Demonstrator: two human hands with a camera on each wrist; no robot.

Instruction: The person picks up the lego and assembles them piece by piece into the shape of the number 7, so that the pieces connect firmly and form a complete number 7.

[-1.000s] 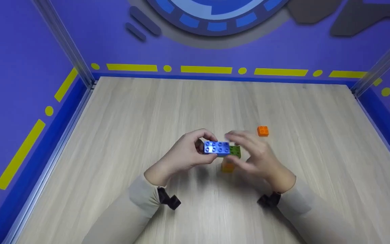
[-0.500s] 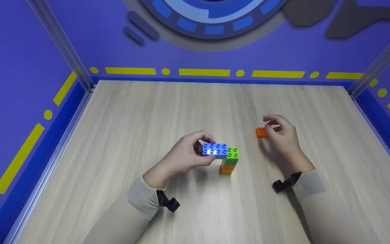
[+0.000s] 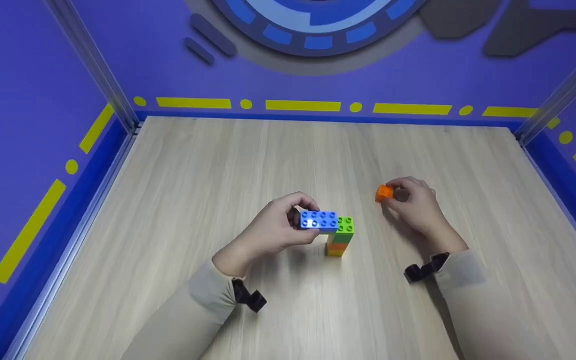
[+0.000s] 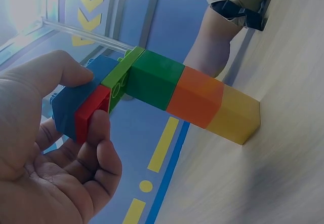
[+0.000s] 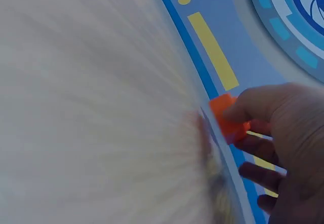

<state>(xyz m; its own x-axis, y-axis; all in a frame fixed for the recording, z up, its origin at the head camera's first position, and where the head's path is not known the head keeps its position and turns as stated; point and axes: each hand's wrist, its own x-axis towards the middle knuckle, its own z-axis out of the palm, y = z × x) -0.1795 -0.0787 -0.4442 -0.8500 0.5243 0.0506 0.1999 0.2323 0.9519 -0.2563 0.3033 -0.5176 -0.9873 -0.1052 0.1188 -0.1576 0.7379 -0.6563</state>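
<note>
A column of toy building bricks stands on the table: a yellow brick [image 4: 237,115] at the bottom, then an orange one [image 4: 195,96], a dark green one [image 4: 154,78] and a light green brick [image 3: 345,225]. From the top a blue brick [image 3: 319,221] juts out to the left, with a red brick [image 4: 92,113] under it. My left hand [image 3: 278,223] grips the blue brick between thumb and fingers, and its fingertips touch the red one. Over to the right, my right hand [image 3: 416,204] pinches a small loose orange brick [image 3: 384,193], seen also between thumb and fingers in the right wrist view.
The wooden table [image 3: 248,160] reaches back to a blue patterned wall [image 3: 293,80]. Metal posts [image 3: 95,65] mark the corners, and side panels rise at left and right. A black wrist mount [image 3: 249,296] sits on each sleeve.
My right hand has left the brick column, moved to the right and taken hold of the loose orange brick, which is now tilted. My left hand stays on the blue brick.
</note>
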